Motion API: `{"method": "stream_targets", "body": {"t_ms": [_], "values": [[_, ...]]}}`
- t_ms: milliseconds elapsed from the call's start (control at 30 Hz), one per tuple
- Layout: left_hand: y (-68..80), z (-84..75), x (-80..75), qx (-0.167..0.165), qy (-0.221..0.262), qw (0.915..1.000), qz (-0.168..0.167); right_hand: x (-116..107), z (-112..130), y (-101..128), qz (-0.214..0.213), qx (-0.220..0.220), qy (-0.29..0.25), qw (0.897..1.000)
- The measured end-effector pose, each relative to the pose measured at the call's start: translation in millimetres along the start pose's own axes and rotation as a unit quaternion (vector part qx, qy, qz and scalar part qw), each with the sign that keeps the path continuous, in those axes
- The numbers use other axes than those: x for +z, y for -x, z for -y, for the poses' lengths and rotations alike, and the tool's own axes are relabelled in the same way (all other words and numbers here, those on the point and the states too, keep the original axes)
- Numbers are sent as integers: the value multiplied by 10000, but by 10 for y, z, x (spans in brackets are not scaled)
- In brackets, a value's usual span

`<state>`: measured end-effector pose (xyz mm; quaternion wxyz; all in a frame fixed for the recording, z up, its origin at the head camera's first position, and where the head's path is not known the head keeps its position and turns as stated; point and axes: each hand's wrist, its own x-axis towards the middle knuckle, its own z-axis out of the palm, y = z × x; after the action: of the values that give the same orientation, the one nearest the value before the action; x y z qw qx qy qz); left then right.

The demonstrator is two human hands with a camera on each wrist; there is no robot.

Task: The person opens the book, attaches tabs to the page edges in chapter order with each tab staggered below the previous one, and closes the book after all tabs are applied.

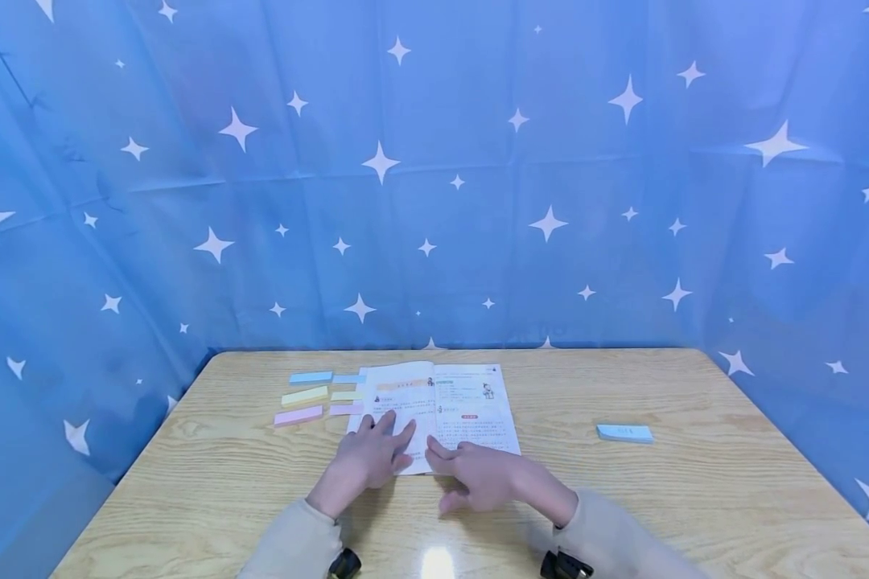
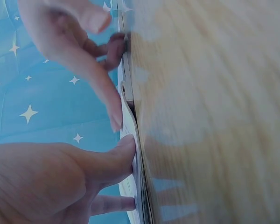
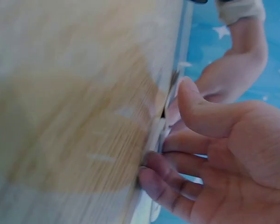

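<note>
Hands: left hand (image 1: 372, 460) flat, fingers spread, pins the left page so it stays open; right hand (image 1: 478, 474) fingertips curl at the near page edge.
Book (image 1: 471, 406): open, mid-table (image 1: 695, 498).
Strips (image 1: 304, 396): rowed left of book.
Pad (image 1: 625, 433): well right.

Tabletop (image 1: 695, 498): bare wood right of the open book (image 1: 438, 406), broken only by a blue pad (image 1: 625, 433), well apart from the book.

Left of book: six coloured paper strips (image 1: 307, 396) in two columns, the inner column touching the page edge; bare wood beyond them to the left edge.

Near edge: both hands (image 1: 365, 458) (image 1: 478, 474) and sleeves occupy the middle.

Far and side limits: star-printed blue curtain (image 1: 434, 201) closes in the tabletop at back, left and right.
</note>
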<state>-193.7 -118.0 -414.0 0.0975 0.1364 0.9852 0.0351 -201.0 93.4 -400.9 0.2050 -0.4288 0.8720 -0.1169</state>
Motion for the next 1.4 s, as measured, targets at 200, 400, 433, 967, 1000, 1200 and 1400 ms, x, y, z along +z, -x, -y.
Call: {"method": "stream_targets", "body": {"t_ms": [200, 400, 433, 967, 1000, 1200, 1400], "values": [[8, 11, -5, -7, 62, 10000, -1, -11, 77, 83, 194, 17, 102, 9998], [7, 8, 0, 25, -7, 10000, 12, -11, 62, 75, 127, -229, 51, 9996], [7, 7, 2, 27, -23, 10000, 11, -11, 57, 73, 124, -265, 36, 9996], [10, -3, -6, -33, 129, 9999, 92, 14, -63, 124, -31, -653, -440, 9969], [11, -6, -7, -32, 129, 9999, 94, 10, -81, 124, -15, -722, -590, 9956], [19, -19, -8, 23, 34, 10000, 30, -23, -194, 145, -185, -1056, -1280, 9860], [23, -27, 1, -27, 5, 10000, -23, -172, -300, 215, -734, -1032, -1238, 9842]]}}
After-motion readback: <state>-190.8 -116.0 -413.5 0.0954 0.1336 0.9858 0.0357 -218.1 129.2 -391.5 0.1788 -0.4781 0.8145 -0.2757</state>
